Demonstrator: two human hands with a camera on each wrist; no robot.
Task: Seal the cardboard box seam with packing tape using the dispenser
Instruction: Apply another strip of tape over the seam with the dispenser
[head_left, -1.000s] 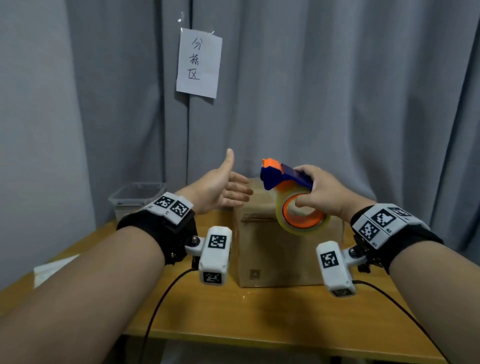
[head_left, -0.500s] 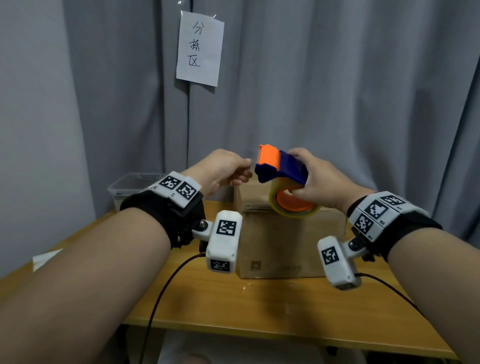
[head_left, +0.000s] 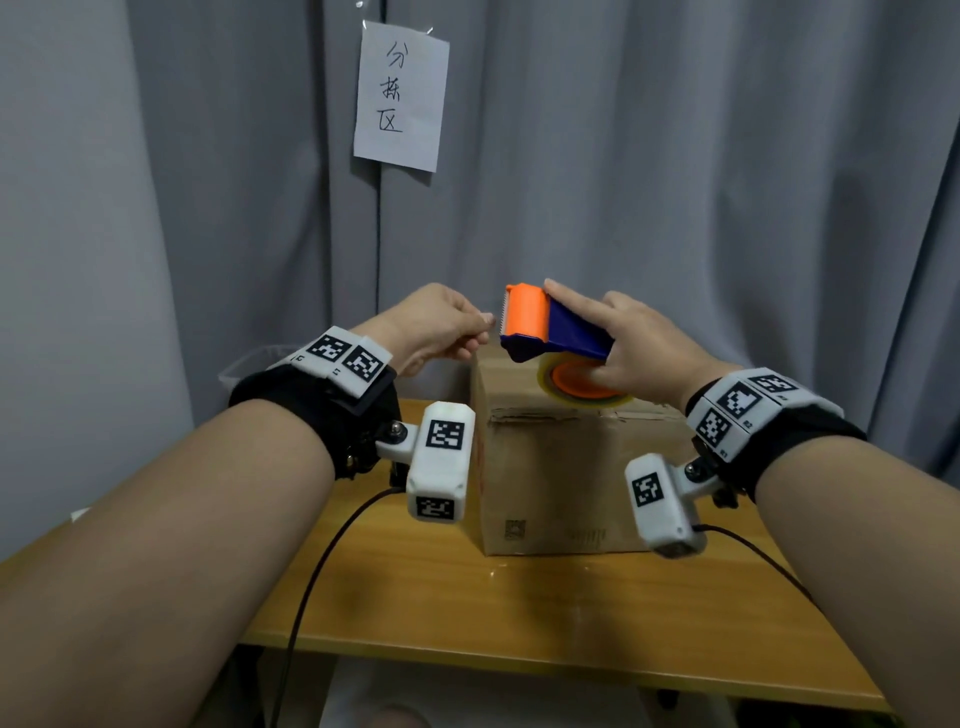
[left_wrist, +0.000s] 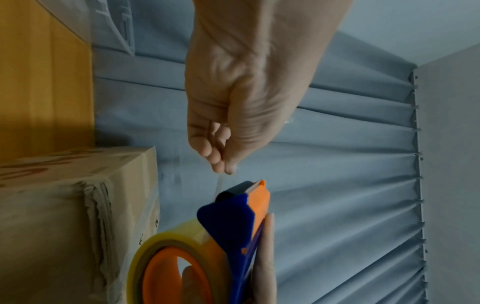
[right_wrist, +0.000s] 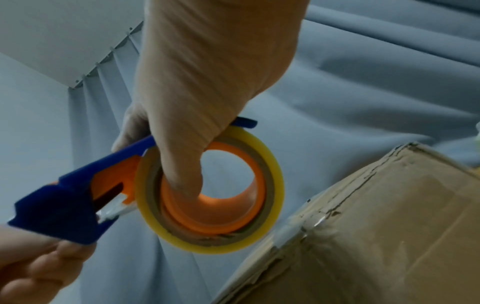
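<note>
A brown cardboard box (head_left: 571, 467) stands on the wooden table (head_left: 519, 613). Old tape and torn paper run along its top edge (right_wrist: 337, 205). Above the box, my right hand (head_left: 639, 348) grips the blue and orange tape dispenser (head_left: 550, 327). Its thumb goes through the orange core of the yellowish tape roll (right_wrist: 270, 185) and its index finger lies along the blue top. My left hand (head_left: 441, 327) is just left of the dispenser's orange front. Its fingertips (left_wrist: 223, 168) pinch the clear tape end (left_wrist: 221, 183) coming off the cutter. The box's top seam is hidden behind the dispenser.
A clear plastic bin (head_left: 249, 364) sits at the table's back left, near the grey curtain (head_left: 727, 208). A paper sign (head_left: 400, 96) hangs on the curtain above. Black cables (head_left: 311, 571) trail from both wrist cameras over the table's front edge.
My left hand went from an open thumb-up pose to a pinch at the dispenser's front. The right hand raised the dispenser and tilted it more level.
</note>
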